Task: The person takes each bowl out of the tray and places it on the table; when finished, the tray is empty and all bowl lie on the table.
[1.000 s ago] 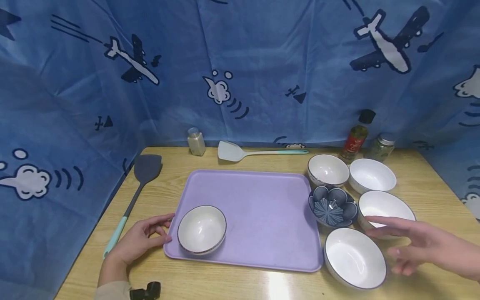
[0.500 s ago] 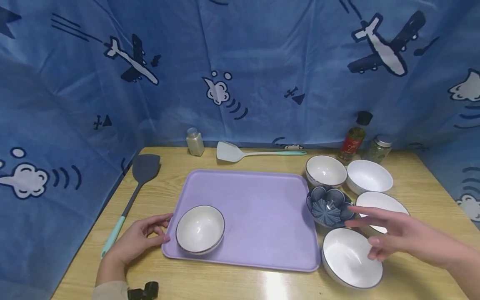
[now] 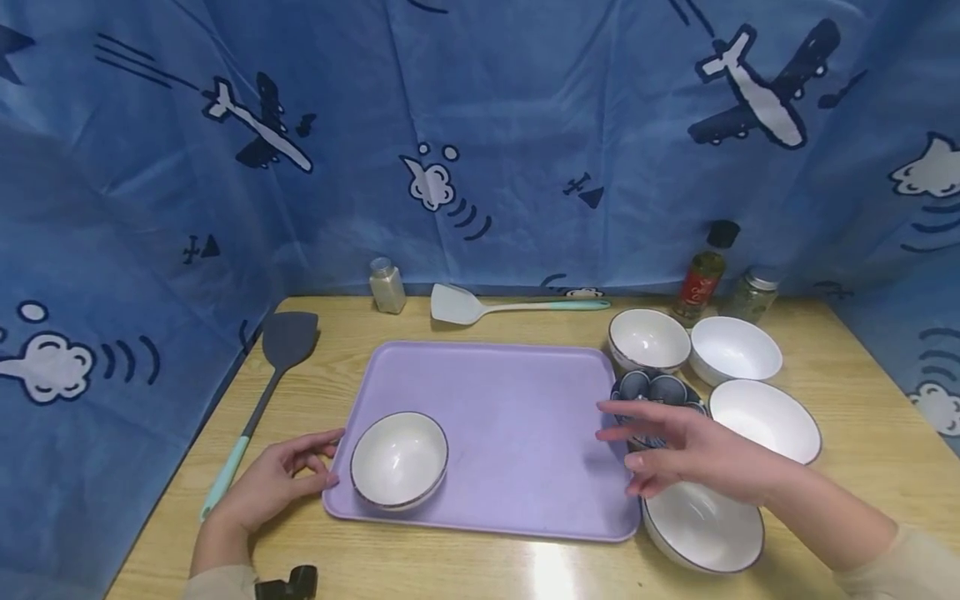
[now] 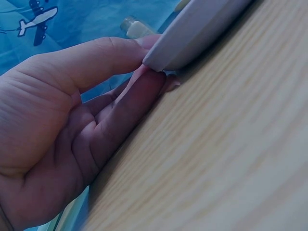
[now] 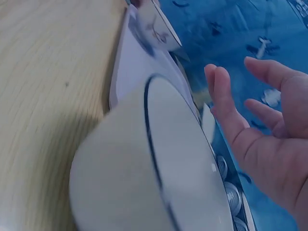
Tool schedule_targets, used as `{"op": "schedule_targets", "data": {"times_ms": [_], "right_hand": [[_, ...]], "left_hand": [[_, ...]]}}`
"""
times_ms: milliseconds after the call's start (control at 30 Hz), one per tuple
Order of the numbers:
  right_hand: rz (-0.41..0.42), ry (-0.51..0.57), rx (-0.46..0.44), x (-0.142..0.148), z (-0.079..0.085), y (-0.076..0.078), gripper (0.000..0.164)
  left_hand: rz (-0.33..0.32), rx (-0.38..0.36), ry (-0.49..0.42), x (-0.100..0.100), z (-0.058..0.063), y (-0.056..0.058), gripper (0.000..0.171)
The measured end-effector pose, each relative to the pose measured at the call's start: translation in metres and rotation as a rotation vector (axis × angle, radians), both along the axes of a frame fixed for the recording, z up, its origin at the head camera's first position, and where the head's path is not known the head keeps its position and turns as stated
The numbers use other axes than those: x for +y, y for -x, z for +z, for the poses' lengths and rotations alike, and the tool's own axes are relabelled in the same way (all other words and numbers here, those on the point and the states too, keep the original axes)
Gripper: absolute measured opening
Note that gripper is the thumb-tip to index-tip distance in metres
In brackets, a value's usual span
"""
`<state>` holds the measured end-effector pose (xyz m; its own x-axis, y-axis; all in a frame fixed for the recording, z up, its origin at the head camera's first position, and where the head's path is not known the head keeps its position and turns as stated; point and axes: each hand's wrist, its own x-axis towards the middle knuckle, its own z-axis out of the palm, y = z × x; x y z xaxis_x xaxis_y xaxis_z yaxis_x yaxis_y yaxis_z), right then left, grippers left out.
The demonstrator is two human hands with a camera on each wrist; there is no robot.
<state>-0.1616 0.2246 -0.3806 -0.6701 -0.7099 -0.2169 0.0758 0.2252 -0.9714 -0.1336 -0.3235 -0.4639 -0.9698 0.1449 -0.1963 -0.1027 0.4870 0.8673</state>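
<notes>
My left hand pinches the left edge of a lilac tray; in the left wrist view the thumb lies on its rim and the fingers curl beneath. A white bowl with a dark rim stands on the tray near that hand. My right hand, fingers spread and holding nothing, hovers at the tray's right edge. It partly covers a dark blue petal-shaped bowl and the back of a white bowl in front. The right wrist view shows this white bowl close up beside the hand.
Three more white bowls, one of them nearest the right arm, stand behind. A red-labelled bottle and a lidded jar are at the back right. A pale turner and a small shaker lie behind the tray; a dark turner is left.
My right hand has moved left, from beside the right-hand bowls to over the blue bowl and the tray's right edge. The left hand has stayed at the tray's edge.
</notes>
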Motion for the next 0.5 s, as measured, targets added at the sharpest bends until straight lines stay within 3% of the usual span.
{"op": "schedule_targets", "data": {"times_ms": [500], "right_hand": [[-0.022,0.071,-0.169,-0.093,-0.010,0.012,0.068]], "left_hand": [[0.008,-0.013,0.017,-0.001,-0.002,0.001,0.068]]}}
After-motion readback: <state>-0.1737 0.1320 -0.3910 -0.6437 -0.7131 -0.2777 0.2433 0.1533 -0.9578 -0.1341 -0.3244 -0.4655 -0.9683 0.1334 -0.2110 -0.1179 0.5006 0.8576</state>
